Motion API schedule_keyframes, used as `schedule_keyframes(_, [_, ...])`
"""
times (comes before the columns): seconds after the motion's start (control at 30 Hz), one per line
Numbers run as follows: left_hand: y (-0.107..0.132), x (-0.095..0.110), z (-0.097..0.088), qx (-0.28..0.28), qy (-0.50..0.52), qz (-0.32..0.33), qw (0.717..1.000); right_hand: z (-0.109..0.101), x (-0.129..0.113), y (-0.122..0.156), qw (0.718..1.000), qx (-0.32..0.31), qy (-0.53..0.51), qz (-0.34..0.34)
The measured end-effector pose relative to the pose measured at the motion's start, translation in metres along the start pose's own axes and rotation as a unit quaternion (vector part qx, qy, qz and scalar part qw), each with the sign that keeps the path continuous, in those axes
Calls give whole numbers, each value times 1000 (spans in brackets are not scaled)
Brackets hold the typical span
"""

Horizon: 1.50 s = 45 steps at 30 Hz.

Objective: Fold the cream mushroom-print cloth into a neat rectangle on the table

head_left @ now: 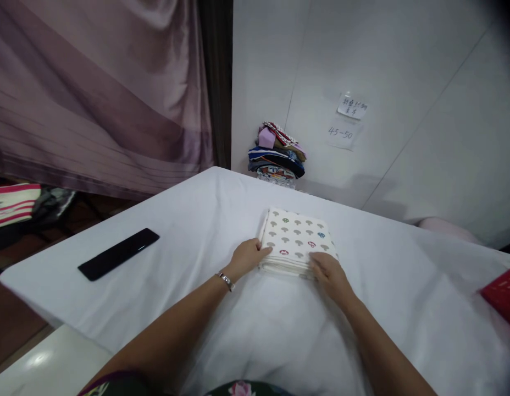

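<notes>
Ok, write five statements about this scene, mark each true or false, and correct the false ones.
1. The left hand and right hand both touch the folded cloth. True.
2. The folded cloth is plain red. False: it is white with small printed shapes.
3. A flat black object lies on the white-covered table. True.
4. The flat black object touches the left hand. False: they are apart.
5. A pile of fabrics stands near the wall. True.
</notes>
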<state>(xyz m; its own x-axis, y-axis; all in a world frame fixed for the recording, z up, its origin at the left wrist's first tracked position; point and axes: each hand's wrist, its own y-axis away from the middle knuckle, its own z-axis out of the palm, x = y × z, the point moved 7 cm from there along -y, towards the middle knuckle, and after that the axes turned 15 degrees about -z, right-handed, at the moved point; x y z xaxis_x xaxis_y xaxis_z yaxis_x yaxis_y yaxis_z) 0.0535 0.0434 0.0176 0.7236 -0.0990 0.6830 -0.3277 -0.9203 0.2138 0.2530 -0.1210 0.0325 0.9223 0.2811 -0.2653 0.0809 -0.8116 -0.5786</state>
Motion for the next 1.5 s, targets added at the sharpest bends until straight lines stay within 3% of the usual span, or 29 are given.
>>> schedule_keyframes(0.17, [-8,-3,9,-24,24,-31,999,6,-7,8,999,-13,28,-22])
schedule_keyframes(0.37, [-5,-9,9,-43,72,-43,996,5,-3,12,1000,19,0,18])
schedule_keyframes(0.53, [-5,-13,11,-48,122,-52,990,8,-1,14,999,29,5,13])
schedule_keyframes(0.7, [-2,-13,15,-106,194,-71,973,6,-4,15,999,38,2,13])
schedule_keyframes(1.0, [-4,-15,10,-5,48,-27,998,3,-14,12,999,35,-1,-11])
schedule_keyframes(1.1, [1,-15,6,11,27,-24,999,-3,-6,16,999,43,-11,17])
schedule_keyframes(1.2, [14,-3,-4,74,0,49,996,-17,8,26,994,92,-2,59])
schedule_keyframes(1.3, [37,24,-3,116,-27,217,969,-24,11,31,991,120,4,54])
schedule_keyframes(1.4, [54,45,15,93,-72,336,935,-19,3,29,994,106,3,19])
schedule_keyframes(1.5, [57,55,33,63,-114,369,920,-10,-5,23,997,73,6,7])
